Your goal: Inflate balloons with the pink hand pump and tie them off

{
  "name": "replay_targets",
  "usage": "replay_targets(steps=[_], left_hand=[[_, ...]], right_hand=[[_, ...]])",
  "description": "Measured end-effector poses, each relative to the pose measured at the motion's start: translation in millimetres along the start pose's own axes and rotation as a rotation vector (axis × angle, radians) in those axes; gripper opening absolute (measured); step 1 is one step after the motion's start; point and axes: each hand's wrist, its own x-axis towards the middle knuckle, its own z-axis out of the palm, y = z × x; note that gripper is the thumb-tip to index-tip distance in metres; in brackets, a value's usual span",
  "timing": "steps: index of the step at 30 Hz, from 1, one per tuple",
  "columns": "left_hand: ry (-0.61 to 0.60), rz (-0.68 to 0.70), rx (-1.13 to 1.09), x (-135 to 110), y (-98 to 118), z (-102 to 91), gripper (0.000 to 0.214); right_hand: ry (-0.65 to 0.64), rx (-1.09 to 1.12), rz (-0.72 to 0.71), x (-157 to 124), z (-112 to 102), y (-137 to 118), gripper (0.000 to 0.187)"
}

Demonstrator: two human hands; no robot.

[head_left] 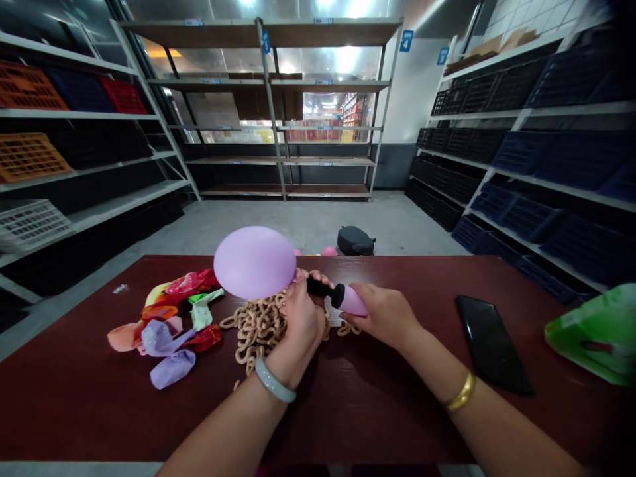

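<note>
A swollen lilac balloon (pixel 255 262) stands out to the left of my left hand (pixel 304 321). The fingers of that hand are closed around its neck, where it meets the black end of a hand balloon pump (pixel 338 295). My right hand (pixel 385 311) is wrapped around the pump's pink-purple part. Below the balloon lies a heap of tan chain-like links (pixel 261 324), partly hidden by my left hand. Limp balloons (pixel 169 338) in several colours are piled further left. The balloon's mouth is covered by my fingers.
On the dark red table (pixel 397 411), a black phone-like slab (pixel 491 341) lies right of my right forearm. A green bag (pixel 596 334) sits at the right edge. Beyond the table is a dark grey rounded object (pixel 356 240). Shelves with crates (pixel 527 159) line the sides.
</note>
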Motion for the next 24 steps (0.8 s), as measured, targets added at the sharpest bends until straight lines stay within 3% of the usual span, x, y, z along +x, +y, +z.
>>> replay_targets(steps=[4, 11, 14, 19, 24], left_hand=[[-0.013, 0.025, 0.002, 10, 14, -2.3, 0.016], [0.072, 0.124, 0.011, 46, 73, -14.9, 0.021], [0.091, 0.16, -0.007, 52, 87, -18.9, 0.022], [0.079, 0.195, -0.024, 51, 82, -18.7, 0.022], [0.062, 0.153, -0.022, 42, 55, -16.0, 0.021]], right_hand=[[0.002, 0.025, -0.007, 2, -1, -1, 0.052], [0.001, -0.002, -0.026, 4, 1, 21, 0.055], [-0.002, -0.011, -0.036, 3, -1, 29, 0.056], [0.028, -0.012, -0.037, 0, -4, 35, 0.056], [0.05, -0.028, -0.035, -1, -2, 30, 0.052]])
